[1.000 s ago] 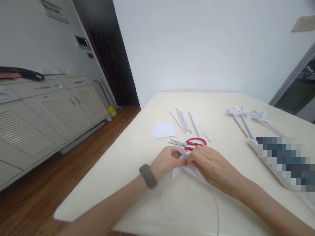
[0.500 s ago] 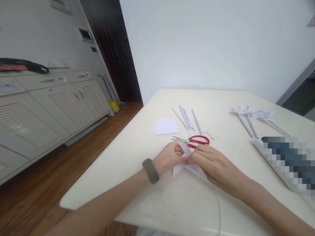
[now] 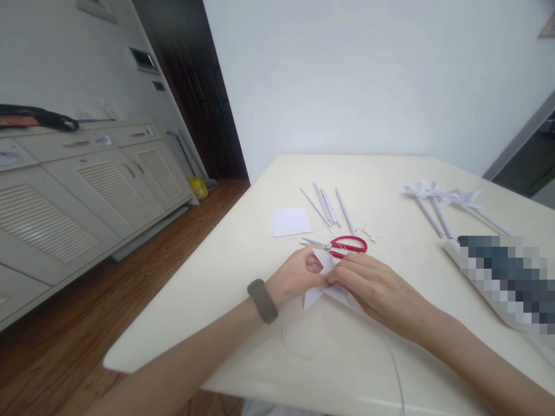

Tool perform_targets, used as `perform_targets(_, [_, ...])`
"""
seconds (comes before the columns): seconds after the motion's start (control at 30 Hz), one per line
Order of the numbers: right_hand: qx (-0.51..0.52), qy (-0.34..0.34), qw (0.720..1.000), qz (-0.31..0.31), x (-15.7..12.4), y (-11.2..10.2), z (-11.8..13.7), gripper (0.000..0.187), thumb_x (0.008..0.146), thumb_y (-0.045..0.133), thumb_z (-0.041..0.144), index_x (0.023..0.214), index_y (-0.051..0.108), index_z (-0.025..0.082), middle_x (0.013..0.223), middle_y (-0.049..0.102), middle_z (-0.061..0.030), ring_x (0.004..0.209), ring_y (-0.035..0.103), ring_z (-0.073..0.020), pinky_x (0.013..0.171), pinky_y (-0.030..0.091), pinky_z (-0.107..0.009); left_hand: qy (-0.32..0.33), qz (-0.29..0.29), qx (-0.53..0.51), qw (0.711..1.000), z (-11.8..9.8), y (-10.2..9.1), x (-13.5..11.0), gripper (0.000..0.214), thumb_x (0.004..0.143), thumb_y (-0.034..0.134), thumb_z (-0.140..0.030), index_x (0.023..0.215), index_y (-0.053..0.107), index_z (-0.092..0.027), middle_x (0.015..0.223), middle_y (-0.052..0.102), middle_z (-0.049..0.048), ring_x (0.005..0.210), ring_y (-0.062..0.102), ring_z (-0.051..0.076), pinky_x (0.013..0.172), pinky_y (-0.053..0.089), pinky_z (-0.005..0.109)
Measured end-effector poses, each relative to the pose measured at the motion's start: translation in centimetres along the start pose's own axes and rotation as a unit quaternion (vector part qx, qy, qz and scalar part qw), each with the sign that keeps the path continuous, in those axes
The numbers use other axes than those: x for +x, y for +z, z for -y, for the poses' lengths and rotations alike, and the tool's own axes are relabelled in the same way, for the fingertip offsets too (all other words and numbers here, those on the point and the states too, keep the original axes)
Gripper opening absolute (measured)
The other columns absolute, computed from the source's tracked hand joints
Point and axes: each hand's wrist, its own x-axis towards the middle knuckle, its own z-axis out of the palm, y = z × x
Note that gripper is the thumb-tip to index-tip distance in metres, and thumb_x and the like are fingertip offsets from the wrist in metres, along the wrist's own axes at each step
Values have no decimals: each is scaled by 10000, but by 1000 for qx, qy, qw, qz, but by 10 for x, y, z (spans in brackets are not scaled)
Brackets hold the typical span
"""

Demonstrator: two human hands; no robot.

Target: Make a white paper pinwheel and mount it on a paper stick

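Note:
Both my hands meet over a folded white paper shape (image 3: 323, 287) lying on the cream table (image 3: 225, 277). My left hand (image 3: 297, 276), with a dark band on its wrist, pinches the paper's left part, fingers curled. My right hand (image 3: 373, 286) presses its closed fingertips on the paper's middle and covers its right side. Red-handled scissors (image 3: 342, 245) lie just beyond my fingers.
A white paper square (image 3: 290, 221) and several rolled paper sticks (image 3: 327, 206) lie farther back. Finished paper pinwheels (image 3: 437, 199) rest at the right, beside a pixelated object (image 3: 505, 274). A thin wire (image 3: 396, 364) curves near the front edge. Cabinets (image 3: 87, 190) stand at the left across the wooden floor.
My hands stay on the paper shape, with small finger shifts only. The view has drifted slightly as my head moved.

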Motion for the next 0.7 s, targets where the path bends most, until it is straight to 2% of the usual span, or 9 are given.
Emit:
perform_targets(0.3, [-23,29,998,-55,0,-2,2,158,869,440,97,953,561,155,906,588,-78,857,514,-191,714,404,-310,23,-6,27,999,-6,2,-5,251,677,612,-71,914,560,-136,827,602,33,794,592,163,728,449,291])
perform_targets(0.43, [-23,30,997,-71,-1,-2,2,158,855,449,90,923,569,165,876,592,-80,840,528,-192,700,414,-310,15,-19,46,999,-10,3,-6,275,700,618,-105,963,547,-144,775,597,17,753,596,154,707,457,287])
perform_targets(0.7, [-20,47,994,-98,1,-9,1,127,854,448,96,875,550,170,817,601,-60,777,521,-174,703,406,-311,12,-47,59,997,-10,4,-5,257,699,620,-111,940,543,-156,793,593,4,765,608,153,689,448,268])
